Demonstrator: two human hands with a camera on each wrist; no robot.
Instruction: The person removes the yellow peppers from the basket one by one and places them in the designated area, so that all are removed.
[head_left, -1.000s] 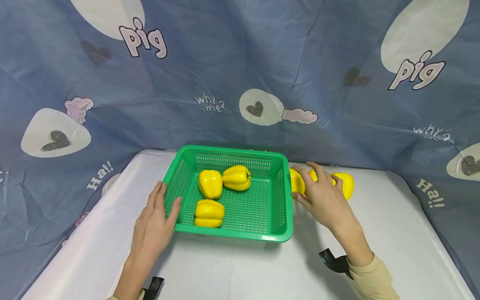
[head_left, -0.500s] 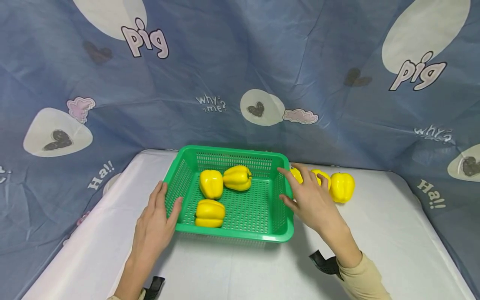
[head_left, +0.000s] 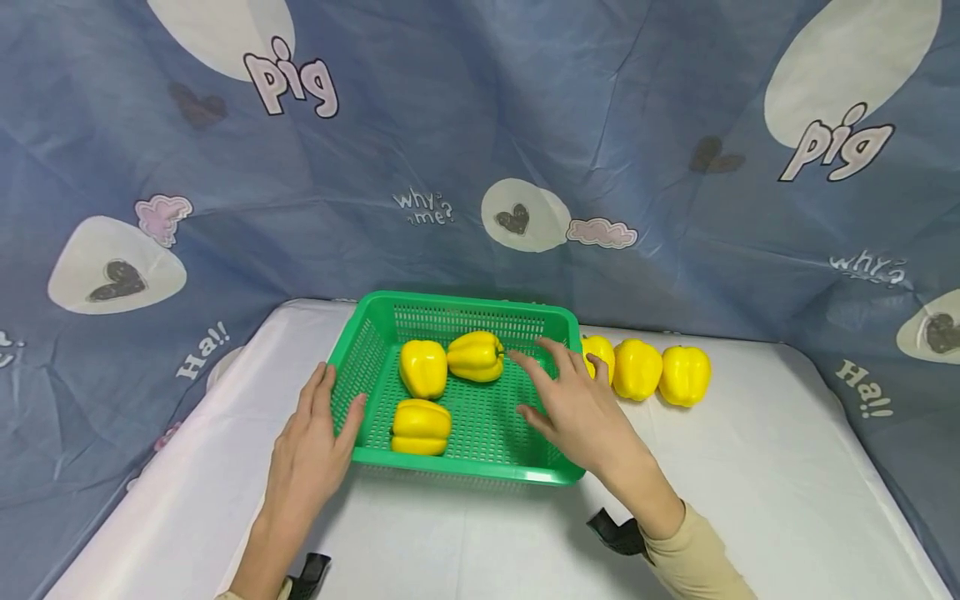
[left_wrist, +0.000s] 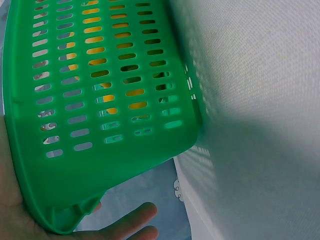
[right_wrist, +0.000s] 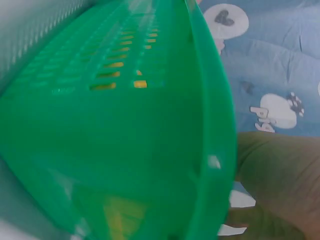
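Basket (head_left: 360,454), green slotted plastic, rectangular, lies between both hands on white cloth: left hand (head_left: 311,442) rests flat against its left wall; right hand (head_left: 577,408), fingers spread, hovers above its right rim. Glossy yellow peppers (head_left: 420,425) lie inside.

Bright, even light; right wrist view seemingly blurred.
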